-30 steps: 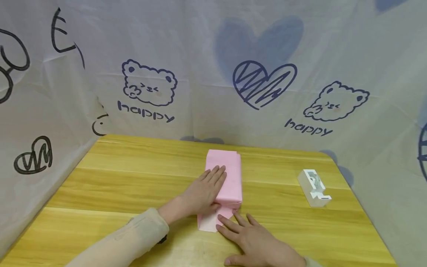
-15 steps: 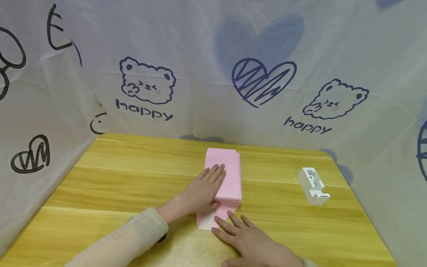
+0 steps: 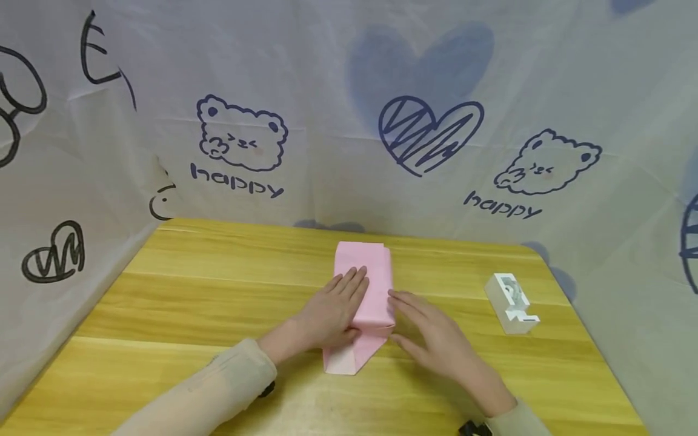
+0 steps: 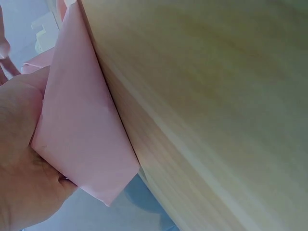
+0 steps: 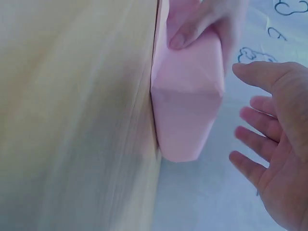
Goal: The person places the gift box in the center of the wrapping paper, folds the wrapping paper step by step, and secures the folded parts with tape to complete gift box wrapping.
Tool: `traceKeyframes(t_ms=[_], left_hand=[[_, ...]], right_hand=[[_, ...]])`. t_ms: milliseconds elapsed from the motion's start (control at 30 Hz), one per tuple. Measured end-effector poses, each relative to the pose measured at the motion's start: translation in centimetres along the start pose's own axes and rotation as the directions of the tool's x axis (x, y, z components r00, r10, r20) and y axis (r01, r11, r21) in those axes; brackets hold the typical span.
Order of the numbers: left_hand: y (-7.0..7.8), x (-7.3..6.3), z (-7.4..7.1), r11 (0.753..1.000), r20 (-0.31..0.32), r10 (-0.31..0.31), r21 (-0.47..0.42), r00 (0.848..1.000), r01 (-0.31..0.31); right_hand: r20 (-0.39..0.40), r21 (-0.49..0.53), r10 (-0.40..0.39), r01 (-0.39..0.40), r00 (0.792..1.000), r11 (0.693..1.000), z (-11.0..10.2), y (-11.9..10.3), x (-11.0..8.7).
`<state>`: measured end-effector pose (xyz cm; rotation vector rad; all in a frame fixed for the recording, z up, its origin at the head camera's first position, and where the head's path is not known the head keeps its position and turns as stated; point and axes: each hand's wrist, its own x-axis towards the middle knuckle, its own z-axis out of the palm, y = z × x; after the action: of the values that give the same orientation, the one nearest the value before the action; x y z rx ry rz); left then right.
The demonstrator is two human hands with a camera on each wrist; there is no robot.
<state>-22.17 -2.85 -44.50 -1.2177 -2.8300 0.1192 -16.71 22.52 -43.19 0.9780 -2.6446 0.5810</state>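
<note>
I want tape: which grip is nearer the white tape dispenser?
The right grip, left of the tape dispenser; the left grip is farther left, on the pink package.

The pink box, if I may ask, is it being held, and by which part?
Neither hand grips the box: the left hand lies on its top, fingers straight, thumb against the near end; the right hand is empty.
</note>
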Motion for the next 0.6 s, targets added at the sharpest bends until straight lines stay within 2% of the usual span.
traceKeyframes(t_ms=[100, 233, 467, 600], left_hand=[[0.0, 0.1, 0.0, 1.0, 0.009, -0.007, -0.005, 1.0, 0.007], [0.0, 0.1, 0.1, 1.0, 0.005, -0.008, -0.002, 1.0, 0.008], [-0.1, 0.0, 0.2, 1.0, -0.024, 0.008, 0.002, 1.0, -0.008], [-0.1, -0.1, 0.6, 0.999, -0.028, -0.007, -0.044, 1.0, 0.006]], right_hand=[[0.09, -0.034, 0.061, -0.058, 0.994, 0.998, 0.5, 0.4, 1.2], [0.183, -0.046, 0.103, -0.097, 0.978, 0.994, 1.8, 1.0, 2.6], [0.257, 0.004, 0.125, -0.131, 0.958, 0.991, 3.1, 1.1, 4.1], [0.283, 0.031, 0.141, -0.156, 0.949, 0.987, 3.4, 1.0, 4.3]])
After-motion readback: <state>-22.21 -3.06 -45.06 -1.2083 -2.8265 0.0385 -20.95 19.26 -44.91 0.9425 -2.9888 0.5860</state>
